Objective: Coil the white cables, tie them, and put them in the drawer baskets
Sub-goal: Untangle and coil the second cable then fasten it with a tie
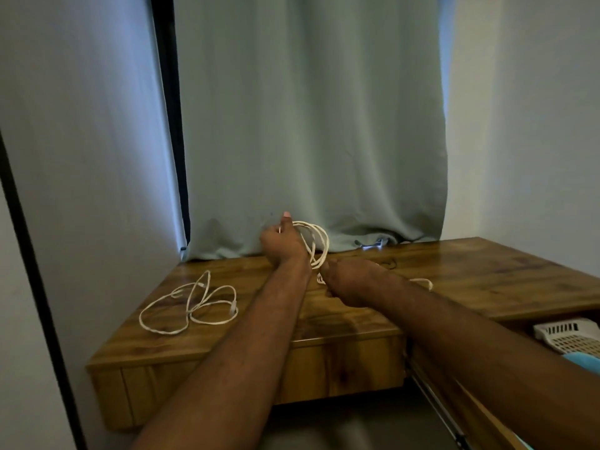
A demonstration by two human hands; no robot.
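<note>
My left hand [281, 243] is raised above the wooden desk [487, 274], with several loops of a white cable [316, 243] wound around it, thumb up. Just right of it, my right hand [349, 280] is closed on the same cable's loose end, and a short stretch of that cable [422, 282] trails on the desk behind my wrist. A second white cable [191, 305] lies loosely tangled on the left part of the desk, apart from both hands. A white slatted basket [568, 339] sits in the open drawer at the right.
A pale green curtain [311, 125] hangs to the desk's back edge. White walls close in on both sides. Something blue [584, 360] lies beside the basket in the drawer. A dark small cord [389, 264] lies near the curtain.
</note>
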